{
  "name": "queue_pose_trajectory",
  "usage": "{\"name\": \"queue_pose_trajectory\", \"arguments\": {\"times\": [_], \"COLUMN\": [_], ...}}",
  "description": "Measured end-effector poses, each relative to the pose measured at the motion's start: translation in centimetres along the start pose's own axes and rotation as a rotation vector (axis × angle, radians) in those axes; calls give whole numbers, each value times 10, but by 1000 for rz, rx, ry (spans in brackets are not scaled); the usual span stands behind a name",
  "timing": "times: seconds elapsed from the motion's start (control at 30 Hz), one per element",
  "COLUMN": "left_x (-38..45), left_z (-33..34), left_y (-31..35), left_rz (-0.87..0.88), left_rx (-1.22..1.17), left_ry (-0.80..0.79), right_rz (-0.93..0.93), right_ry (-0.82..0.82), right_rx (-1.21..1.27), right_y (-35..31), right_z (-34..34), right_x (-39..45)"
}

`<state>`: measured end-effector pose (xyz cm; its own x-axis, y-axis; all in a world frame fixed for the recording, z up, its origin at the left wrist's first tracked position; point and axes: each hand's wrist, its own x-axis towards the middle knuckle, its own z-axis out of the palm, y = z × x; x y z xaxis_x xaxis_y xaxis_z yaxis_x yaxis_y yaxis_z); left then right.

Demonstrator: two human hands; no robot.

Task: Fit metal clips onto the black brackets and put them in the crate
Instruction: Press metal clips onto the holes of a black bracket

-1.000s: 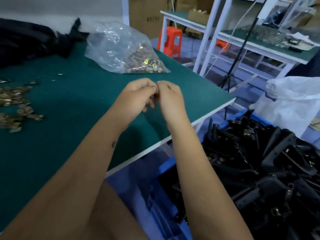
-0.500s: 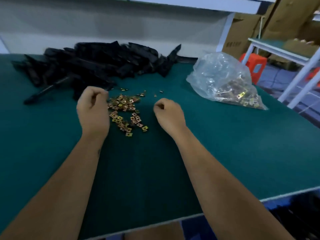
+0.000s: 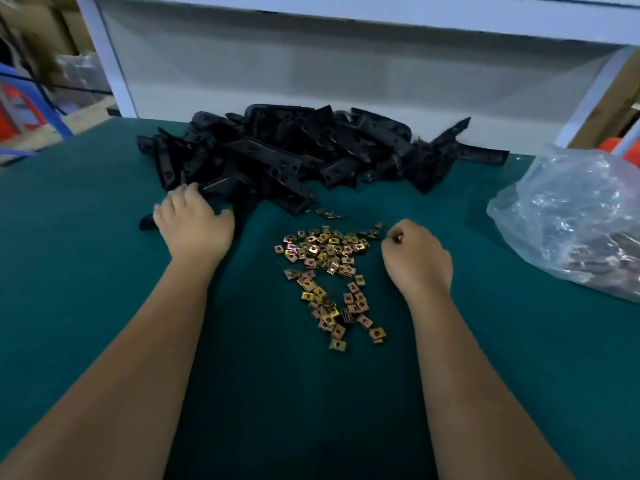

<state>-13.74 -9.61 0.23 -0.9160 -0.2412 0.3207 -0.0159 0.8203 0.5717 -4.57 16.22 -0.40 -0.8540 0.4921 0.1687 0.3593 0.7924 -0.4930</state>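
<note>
A heap of black brackets (image 3: 311,150) lies at the back of the green table (image 3: 104,271). In front of it, several small brass-coloured metal clips (image 3: 325,271) are scattered. My left hand (image 3: 194,226) rests palm-down on a black bracket (image 3: 225,187) at the heap's near left edge, fingers spread over it. My right hand (image 3: 417,258) is curled just right of the clips, thumb and forefinger pinched on what looks like one metal clip (image 3: 398,239). The crate is out of view.
A clear plastic bag (image 3: 571,216) holding more clips sits at the right. A white bench frame and panel (image 3: 346,64) rise behind the table. Cardboard boxes and an orange stool (image 3: 620,147) stand beyond the edges.
My view swung left from the crate to the table. My left hand reached forward from beside the clips onto the bracket heap. My right hand stayed near the clips.
</note>
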Motion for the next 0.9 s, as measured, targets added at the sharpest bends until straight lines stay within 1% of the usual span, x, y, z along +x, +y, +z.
{"name": "queue_pose_trajectory", "arguments": {"times": [0.07, 0.13, 0.2, 0.33, 0.43, 0.5, 0.57, 0.63, 0.7, 0.8, 0.83, 0.9], "left_x": [1, -6, -17, -51, -69, -72, -72, -72, -73, -73, -71, -70], "left_z": [8, 16, 22, 34, 37, 34, 29, 24, 21, 17, 17, 18], "left_y": [1, 9, 24, 54, 63, 63, 60, 59, 58, 58, 57, 57], "left_rz": [45, 158, 233, 315, 340, 336, 284, 199, 118, 66, 68, 96], "left_rx": [113, 215, 274, 237, 189, 96, -47, -159, -268, -464, -480, -404], "left_ry": [-42, -81, -114, -155, -140, -122, -90, -32, 38, 91, 89, 61], "right_rz": [-19, -32, -40, -27, 2, 10, -18, -70, -124, -176, -200, -300], "right_ry": [7, 13, 19, 14, 38, 33, 20, 26, 51, 73, 108, 218], "right_rx": [-51, -70, -74, -17, 165, 339, 421, 377, 279, 242, 233, 170], "right_y": [-3, -4, -5, -9, -11, -15, -18, -20, -20, -20, -21, -23], "right_z": [2, 3, 2, -3, -7, -6, -4, 0, 4, 5, 4, 2], "right_x": [3, 4, 2, -7, -21, -29, -36, -39, -41, -40, -39, -40]}}
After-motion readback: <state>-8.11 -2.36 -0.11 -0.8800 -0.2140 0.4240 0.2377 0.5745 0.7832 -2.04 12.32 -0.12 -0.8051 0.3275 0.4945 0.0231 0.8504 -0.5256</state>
